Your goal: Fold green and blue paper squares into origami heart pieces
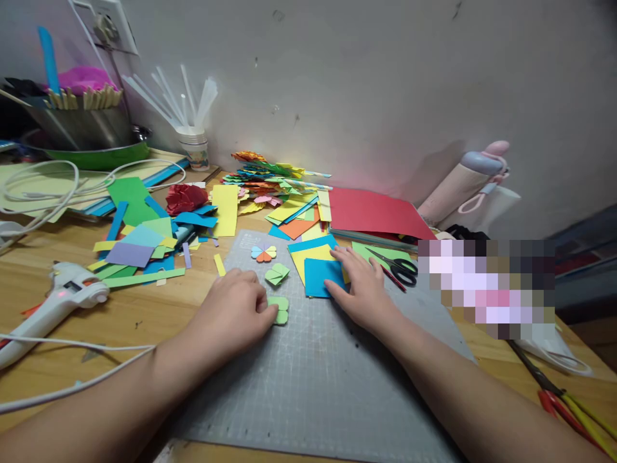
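My left hand [236, 305] rests on the grey cutting mat [318, 392], its fingers curled and its thumb on the edge of a light green folded paper piece [281, 310]. Just above lies another light green folded piece [277, 275], and beyond it a small multicoloured paper flower [263, 252]. My right hand [359, 283] has its fingers spread, with thumb and fingertips touching a blue paper square [322, 278]. Under that square are yellow and blue sheets [308, 249].
Black scissors [398, 267] lie right of my right hand. Paper scraps [130, 244] and a white glue gun [53, 302] are at the left. A red sheet [376, 212], a straw cup [193, 148] and a pink bottle [457, 180] stand or lie near the wall.
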`<state>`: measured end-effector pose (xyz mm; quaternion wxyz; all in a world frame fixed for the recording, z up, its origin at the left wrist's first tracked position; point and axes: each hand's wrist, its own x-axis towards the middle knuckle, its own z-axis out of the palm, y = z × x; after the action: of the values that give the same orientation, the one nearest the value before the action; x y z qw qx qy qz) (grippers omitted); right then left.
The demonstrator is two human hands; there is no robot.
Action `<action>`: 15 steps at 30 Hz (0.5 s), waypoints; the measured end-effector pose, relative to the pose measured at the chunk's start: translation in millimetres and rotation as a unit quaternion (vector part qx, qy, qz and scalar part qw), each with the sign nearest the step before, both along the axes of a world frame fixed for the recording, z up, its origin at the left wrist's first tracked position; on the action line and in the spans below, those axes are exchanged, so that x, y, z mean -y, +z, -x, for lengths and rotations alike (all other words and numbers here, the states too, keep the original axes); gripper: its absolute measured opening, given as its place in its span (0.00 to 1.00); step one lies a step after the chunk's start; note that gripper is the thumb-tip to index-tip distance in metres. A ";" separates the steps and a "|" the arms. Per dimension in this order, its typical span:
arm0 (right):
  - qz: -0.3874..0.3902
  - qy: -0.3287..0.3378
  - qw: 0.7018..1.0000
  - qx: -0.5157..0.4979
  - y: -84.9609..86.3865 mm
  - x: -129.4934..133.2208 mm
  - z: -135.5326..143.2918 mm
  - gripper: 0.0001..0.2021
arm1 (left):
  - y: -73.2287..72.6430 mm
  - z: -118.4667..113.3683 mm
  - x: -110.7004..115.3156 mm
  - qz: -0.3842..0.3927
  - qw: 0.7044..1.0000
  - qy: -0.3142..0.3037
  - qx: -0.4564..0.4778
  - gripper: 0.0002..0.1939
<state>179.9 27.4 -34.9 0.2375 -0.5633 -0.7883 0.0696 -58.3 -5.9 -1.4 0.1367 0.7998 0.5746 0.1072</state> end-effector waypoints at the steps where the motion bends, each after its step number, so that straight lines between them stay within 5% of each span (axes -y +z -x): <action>1: 0.011 -0.002 1.000 0.013 -2.3 -1.9 -0.8 0.24 | 1.4 0.4 0.2 -0.014 1.000 0.009 -0.015 0.15; 4: 0.032 -0.014 0.999 -0.021 -3.3 -4.2 -0.9 0.26 | 6.3 -2.8 3.7 -0.067 0.998 0.019 -0.005 0.12; 10: 0.063 -0.055 0.986 -0.147 5.4 -9.6 -5.5 0.22 | 0.2 -8.6 10.6 -0.076 0.991 -0.106 0.035 0.10; 15: 0.113 -0.061 0.962 -0.243 8.4 -14.4 -11.9 0.08 | -5.9 -6.3 8.2 -0.086 0.995 -0.052 0.018 0.05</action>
<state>191.9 41.8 -26.5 0.3604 -0.6001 -0.6580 0.2777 -52.0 -14.1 -7.3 0.0831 0.8353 0.5184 0.1630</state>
